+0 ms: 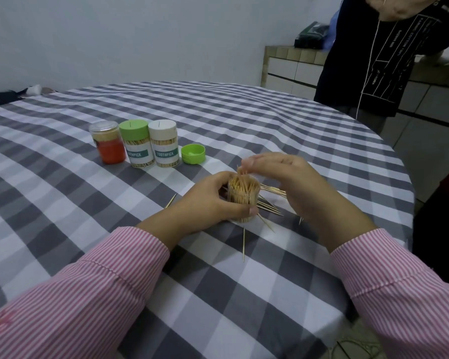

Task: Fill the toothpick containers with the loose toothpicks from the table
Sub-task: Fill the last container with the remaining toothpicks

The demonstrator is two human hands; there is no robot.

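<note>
Head camera looks down on a round table under a grey-and-white checked cloth [218, 120]. Left hand [208, 200] curls round the clear open toothpick container [244, 200], upright near the table's middle and packed full. Right hand [283, 177] is over its mouth, fingertips seemingly pinching a toothpick, though blur hides the grip. Further back stand three closed jars in a row: orange-filled clear jar [109, 142], green-lidded jar [138, 143], white-lidded jar [164, 143], with a loose green lid [193, 154] just beside. Loose wooden toothpicks [270, 206] lie scattered around the container.
</note>
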